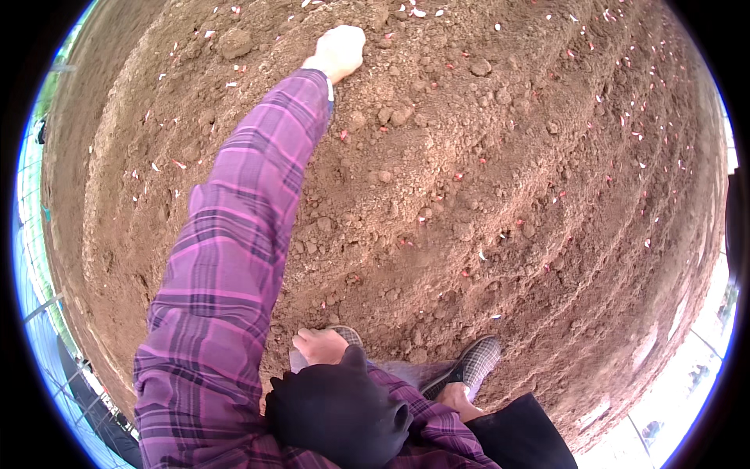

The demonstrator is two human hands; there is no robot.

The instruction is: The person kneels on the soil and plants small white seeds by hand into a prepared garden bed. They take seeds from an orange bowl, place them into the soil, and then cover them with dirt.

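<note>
Stretched far ahead over the tilled brown soil [375,193], my left hand [340,50] has its fingers curled under. It is overexposed, and whether anything is inside it is hidden. The sleeve on that arm is purple plaid. My right hand [321,346] is low, close to my body and in front of a checked shoe [348,335]. Its fingers are closed on translucent plastic [297,361], apparently a bag, which also shows as a clear sheet between my feet. Small pink and white pieces [418,12] lie scattered on the soil; they are too small to name.
My other checked slip-on shoe [481,359] stands on the soil at lower right. A dark rounded object [340,413] blocks the bottom middle. Clods [235,43] and shallow ridges mark the ground. Wire mesh [44,308] runs along the left rim.
</note>
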